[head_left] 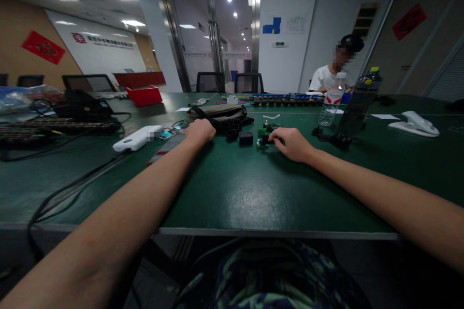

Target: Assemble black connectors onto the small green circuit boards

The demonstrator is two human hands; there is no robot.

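Head view: two bare hands reach over the table point(253, 203); the step in hand looks, by judgement, like handling a small green board near the middle, the right hand doing the finer part.
Table: dark green, wide, with a bare stretch between the forearms; a person point(323, 78) in white sits beyond its far right.
Bottles: a dark bottle point(357, 106) and a clear bottle point(330, 104) stand to the right, well apart from the board.
Bag: the grey bag point(221, 114) lies just beyond the left hand, its black strap trailing across it.
Left hand: the left hand point(200, 131) is at the bag's near left side, knuckles up; its fingertips are hidden, so I cannot tell how far open it is or whether it grips anything.
Right hand: the right hand point(294, 144) is nearly closed, thumb and forefinger drawn together, seemingly pinching the board by its right side.
Board: the board point(260, 142) sits just left of those fingertips; another green piece point(271, 126) lies close behind.
Block: the black block point(245, 139) rests left of the board, apart from both hands.
Board edge: any next move calls for a light pinch, clear of the parts.
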